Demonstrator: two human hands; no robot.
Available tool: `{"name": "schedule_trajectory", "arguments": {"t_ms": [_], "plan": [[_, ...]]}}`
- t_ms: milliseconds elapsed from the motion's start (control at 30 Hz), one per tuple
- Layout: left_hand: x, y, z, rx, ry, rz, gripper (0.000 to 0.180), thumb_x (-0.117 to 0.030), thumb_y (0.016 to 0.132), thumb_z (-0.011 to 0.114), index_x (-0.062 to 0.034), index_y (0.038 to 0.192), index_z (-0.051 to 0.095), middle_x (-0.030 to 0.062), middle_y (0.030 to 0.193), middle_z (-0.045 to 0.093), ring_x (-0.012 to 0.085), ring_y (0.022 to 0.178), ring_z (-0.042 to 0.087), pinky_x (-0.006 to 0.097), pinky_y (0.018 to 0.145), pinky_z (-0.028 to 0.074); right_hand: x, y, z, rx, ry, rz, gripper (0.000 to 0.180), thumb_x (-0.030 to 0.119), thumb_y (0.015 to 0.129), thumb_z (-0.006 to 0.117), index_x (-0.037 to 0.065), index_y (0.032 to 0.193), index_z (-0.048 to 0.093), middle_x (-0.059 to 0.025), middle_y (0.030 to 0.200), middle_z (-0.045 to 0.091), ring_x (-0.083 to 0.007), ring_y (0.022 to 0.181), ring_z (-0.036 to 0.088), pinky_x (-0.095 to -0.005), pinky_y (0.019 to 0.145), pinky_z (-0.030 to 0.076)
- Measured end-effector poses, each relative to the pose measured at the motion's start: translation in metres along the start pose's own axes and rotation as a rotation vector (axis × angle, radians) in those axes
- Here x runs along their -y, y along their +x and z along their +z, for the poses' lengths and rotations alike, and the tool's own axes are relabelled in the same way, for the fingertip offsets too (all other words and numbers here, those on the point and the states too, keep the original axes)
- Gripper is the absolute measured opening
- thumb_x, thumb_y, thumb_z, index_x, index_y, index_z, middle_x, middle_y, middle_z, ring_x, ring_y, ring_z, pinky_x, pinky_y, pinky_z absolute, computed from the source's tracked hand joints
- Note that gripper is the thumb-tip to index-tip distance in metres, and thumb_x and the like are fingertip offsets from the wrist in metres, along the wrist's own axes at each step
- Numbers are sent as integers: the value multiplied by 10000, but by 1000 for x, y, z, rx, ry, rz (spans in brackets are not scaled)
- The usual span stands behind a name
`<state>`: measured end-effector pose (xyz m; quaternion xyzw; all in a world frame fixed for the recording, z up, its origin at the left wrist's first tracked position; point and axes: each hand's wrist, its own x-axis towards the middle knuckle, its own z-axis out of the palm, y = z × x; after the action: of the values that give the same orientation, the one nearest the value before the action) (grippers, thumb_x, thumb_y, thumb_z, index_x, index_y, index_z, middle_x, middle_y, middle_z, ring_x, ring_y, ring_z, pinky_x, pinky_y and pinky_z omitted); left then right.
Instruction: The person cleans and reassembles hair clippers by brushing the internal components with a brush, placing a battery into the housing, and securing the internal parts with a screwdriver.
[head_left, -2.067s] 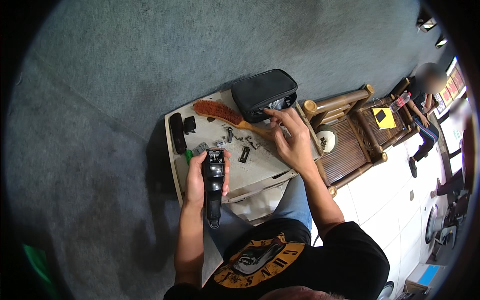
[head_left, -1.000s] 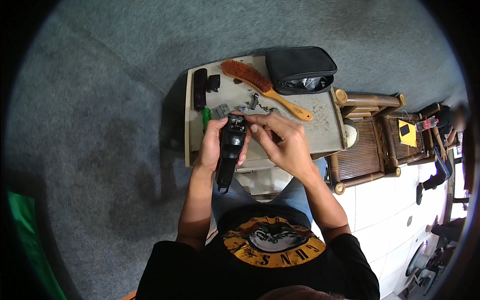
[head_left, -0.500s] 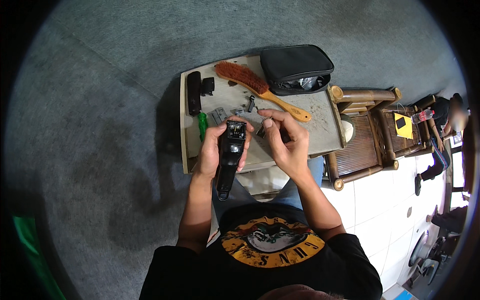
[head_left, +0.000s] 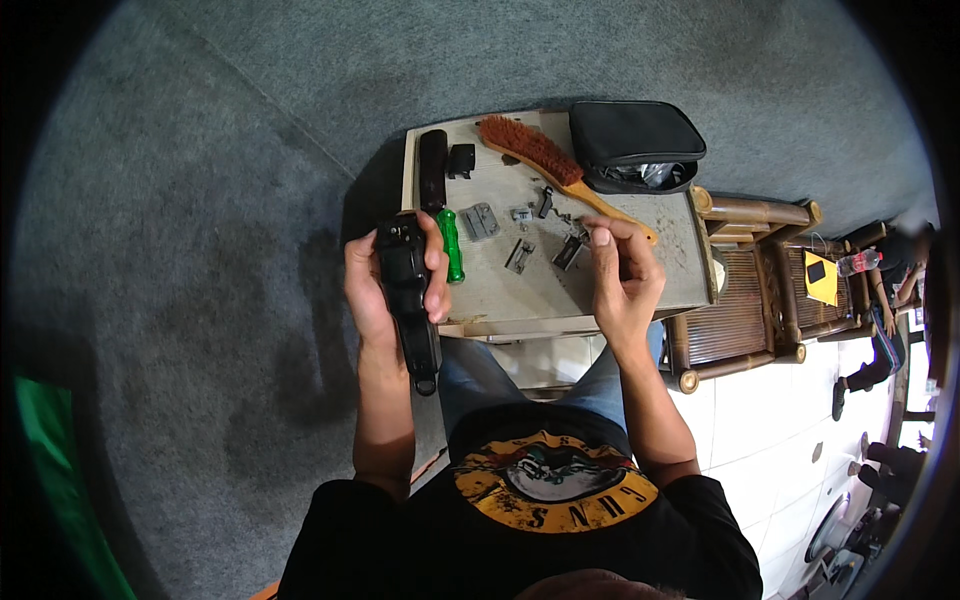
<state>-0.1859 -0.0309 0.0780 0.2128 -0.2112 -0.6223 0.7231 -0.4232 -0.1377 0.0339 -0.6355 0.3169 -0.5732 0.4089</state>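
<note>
My left hand (head_left: 385, 285) grips a black hair clipper (head_left: 408, 295) by its body, held off the left edge of a small beige table (head_left: 640, 290). My right hand (head_left: 625, 270) is raised over the table's right half, fingertips pinched together on something too small to make out. On the table lie a green-handled screwdriver (head_left: 450, 245), several small metal clipper parts (head_left: 520, 250) and a black comb attachment (head_left: 432, 170).
A wooden brush with reddish bristles (head_left: 545, 160) and a black zip pouch (head_left: 635, 145) sit at the table's far side. A bamboo bench (head_left: 760, 290) stands to the right, with another person (head_left: 890, 270) beyond it. Grey carpet surrounds the table.
My hands have parted: the left carried the clipper out past the table's left edge, and the right lifted away to the right over the loose parts.
</note>
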Motion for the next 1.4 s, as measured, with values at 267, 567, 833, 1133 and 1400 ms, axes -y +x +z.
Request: {"name": "schedule_trajectory", "arguments": {"t_ms": [267,567,833,1133,1400], "plan": [[20,17,6,22,73,-41,541,-507,1069,417,-15,1228,574,113,947,626,209,559,611,350,460,531,13,2,13,54,99,3,257,-65,1001,608,-17,1233,706,-76,995,671,-76,724,598,-254,636,483],[42,38,23,49,221,-9,535,-504,1081,375,-38,1224,594,113,936,653,192,611,653,343,525,573,7,3,3,228,-36,-91,299,-30,984,688,7,1276,732,-57,957,690,-113,773,641,-269,703,502],[71,61,36,-164,375,88,451,-510,1115,459,-105,1243,608,40,902,662,137,678,629,306,606,548,8,2,-6,555,-18,-40,833,337,900,931,22,1507,455,-85,977,687,-153,765,668,-313,672,531],[77,74,54,-168,412,171,397,-467,1188,470,-146,1407,554,47,1340,588,157,1265,561,403,1087,462,9,6,-3,429,-39,17,750,48,941,713,38,1621,397,-147,945,688,-203,706,646,-343,657,496],[92,63,45,69,575,3,576,-506,1206,379,-98,1586,525,-32,1271,673,61,911,564,252,725,416,5,10,-16,377,467,361,601,52,1014,474,-13,1605,389,-96,985,653,-127,660,557,-287,603,472]]}}
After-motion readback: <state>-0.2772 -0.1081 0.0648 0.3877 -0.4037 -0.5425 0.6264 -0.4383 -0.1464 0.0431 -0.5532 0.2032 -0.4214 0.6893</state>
